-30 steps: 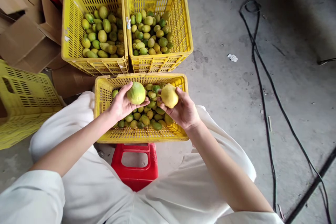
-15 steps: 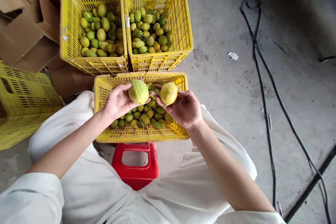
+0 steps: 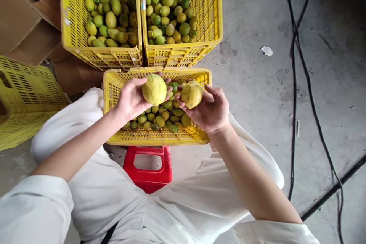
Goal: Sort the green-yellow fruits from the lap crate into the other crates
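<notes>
My left hand [image 3: 130,99] holds a large yellow-green lemon [image 3: 154,89] in its palm above the near yellow crate [image 3: 113,95]. Beside it, my right hand [image 3: 213,110] grips a yellower lemon [image 3: 191,94] with its fingertips. The two fruits sit close together, a small gap between them. Below them the near crate holds several small green and yellow lemons [image 3: 162,118].
Two more yellow crates stand beyond, the left crate [image 3: 68,26] and the right crate [image 3: 213,19], both holding several lemons. A red stool [image 3: 148,175] sits between my knees. Another yellow crate [image 3: 25,99] and cardboard boxes [image 3: 23,30] lie left. Black cables [image 3: 303,84] cross the concrete floor right.
Both hands with their lemons rose slightly and shifted right in view. The camera tilted down, so the far crates moved toward the top edge.
</notes>
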A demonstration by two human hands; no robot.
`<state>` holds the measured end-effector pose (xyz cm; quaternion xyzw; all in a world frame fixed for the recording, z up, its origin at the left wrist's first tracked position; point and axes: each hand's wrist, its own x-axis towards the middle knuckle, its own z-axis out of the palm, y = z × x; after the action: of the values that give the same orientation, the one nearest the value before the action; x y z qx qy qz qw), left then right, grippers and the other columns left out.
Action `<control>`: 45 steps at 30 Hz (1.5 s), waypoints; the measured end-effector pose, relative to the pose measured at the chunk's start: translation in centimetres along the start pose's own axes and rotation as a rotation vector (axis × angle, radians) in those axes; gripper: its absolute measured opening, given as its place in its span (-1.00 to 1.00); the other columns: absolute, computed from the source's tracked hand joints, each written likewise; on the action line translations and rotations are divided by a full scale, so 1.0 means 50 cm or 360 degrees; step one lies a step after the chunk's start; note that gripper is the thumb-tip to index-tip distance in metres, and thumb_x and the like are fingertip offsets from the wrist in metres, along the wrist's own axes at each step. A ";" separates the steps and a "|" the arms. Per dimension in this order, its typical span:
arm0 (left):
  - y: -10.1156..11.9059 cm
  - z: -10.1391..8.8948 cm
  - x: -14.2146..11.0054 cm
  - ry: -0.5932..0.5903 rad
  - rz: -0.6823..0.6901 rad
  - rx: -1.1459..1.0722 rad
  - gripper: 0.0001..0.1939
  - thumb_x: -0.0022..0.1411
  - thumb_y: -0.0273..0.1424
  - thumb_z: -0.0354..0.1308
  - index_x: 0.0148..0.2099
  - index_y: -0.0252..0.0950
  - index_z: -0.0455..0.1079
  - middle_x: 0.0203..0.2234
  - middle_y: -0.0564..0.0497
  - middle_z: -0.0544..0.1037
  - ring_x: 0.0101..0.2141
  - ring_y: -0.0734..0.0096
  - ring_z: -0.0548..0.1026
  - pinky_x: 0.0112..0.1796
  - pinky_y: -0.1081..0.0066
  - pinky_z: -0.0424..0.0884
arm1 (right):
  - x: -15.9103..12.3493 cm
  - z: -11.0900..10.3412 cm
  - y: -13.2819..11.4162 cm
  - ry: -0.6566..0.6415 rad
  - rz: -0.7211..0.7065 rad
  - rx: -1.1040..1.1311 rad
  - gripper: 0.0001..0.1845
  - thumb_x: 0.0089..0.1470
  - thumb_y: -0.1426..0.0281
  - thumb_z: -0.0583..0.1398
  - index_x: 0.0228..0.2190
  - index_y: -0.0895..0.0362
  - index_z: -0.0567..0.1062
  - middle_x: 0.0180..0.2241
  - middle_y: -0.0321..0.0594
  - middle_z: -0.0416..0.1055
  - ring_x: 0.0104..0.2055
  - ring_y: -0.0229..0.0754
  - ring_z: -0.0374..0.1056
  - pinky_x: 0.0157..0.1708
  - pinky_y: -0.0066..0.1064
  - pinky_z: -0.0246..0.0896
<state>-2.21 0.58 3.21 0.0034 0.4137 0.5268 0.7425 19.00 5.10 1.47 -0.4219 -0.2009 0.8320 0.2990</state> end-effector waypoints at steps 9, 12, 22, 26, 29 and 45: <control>0.003 0.005 -0.004 -0.0075 0.0003 0.0035 -0.70 0.44 -0.23 0.08 0.09 -0.22 0.46 -0.11 -0.06 0.65 0.08 0.00 0.60 -0.10 0.24 0.60 | -0.006 0.006 0.000 0.0004 -0.0075 0.0003 -0.77 0.06 0.28 0.32 -0.19 -0.05 0.50 -0.17 -0.32 0.58 -0.05 -0.09 0.53 -0.19 -0.28 0.57; 0.002 0.002 -0.007 -0.0013 0.0002 -0.0008 -0.63 0.37 -0.19 0.20 0.14 -0.21 0.43 -0.12 -0.08 0.63 0.02 -0.01 0.63 -0.08 0.19 0.60 | -0.001 0.002 0.012 -0.0056 -0.0082 0.0011 -0.71 0.02 0.36 0.37 -0.17 -0.06 0.52 -0.21 -0.35 0.55 -0.18 -0.16 0.52 -0.33 -0.40 0.52; 0.009 0.014 -0.021 -0.0015 0.0008 -0.0017 -0.52 0.44 -0.21 -0.01 0.31 -0.23 0.30 0.01 -0.12 0.61 0.14 -0.02 0.56 0.04 0.10 0.56 | 0.002 0.005 0.007 -0.0220 -0.0022 0.0093 -0.68 0.00 0.22 0.36 -0.19 0.03 0.51 -0.10 -0.24 0.62 0.02 -0.01 0.56 0.01 -0.11 0.59; 0.002 0.013 -0.016 -0.0004 0.0030 0.0041 -0.60 0.44 -0.14 0.07 0.20 -0.19 0.38 -0.10 -0.10 0.63 0.00 0.09 0.64 -0.08 0.24 0.60 | 0.007 -0.003 0.011 -0.0240 -0.0054 0.0148 -0.58 -0.11 0.19 0.49 -0.23 0.02 0.53 -0.24 -0.35 0.61 -0.29 -0.26 0.54 -0.32 -0.49 0.59; -0.001 0.007 -0.014 0.0005 0.0055 0.0043 -0.65 0.37 -0.14 0.20 0.10 -0.19 0.43 -0.19 -0.08 0.63 -0.09 0.16 0.66 -0.17 0.34 0.61 | 0.015 -0.013 0.019 -0.0244 -0.0103 0.0166 -0.60 -0.14 0.23 0.52 -0.29 -0.01 0.50 -0.31 -0.37 0.55 -0.44 -0.34 0.41 -0.63 -0.62 0.33; 0.004 0.010 -0.008 -0.0024 0.0021 0.0005 -0.62 0.43 -0.23 0.06 0.20 -0.22 0.41 -0.15 -0.09 0.64 -0.09 0.17 0.65 -0.24 0.38 0.57 | 0.011 -0.014 0.011 -0.0312 -0.0116 0.0101 -0.56 -0.01 0.17 0.48 -0.14 -0.04 0.49 -0.16 -0.33 0.56 -0.19 -0.22 0.54 -0.39 -0.50 0.51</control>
<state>-2.09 0.58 3.85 0.0114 0.4089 0.5309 0.7422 19.16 5.13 0.44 -0.3213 -0.2180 0.8638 0.3211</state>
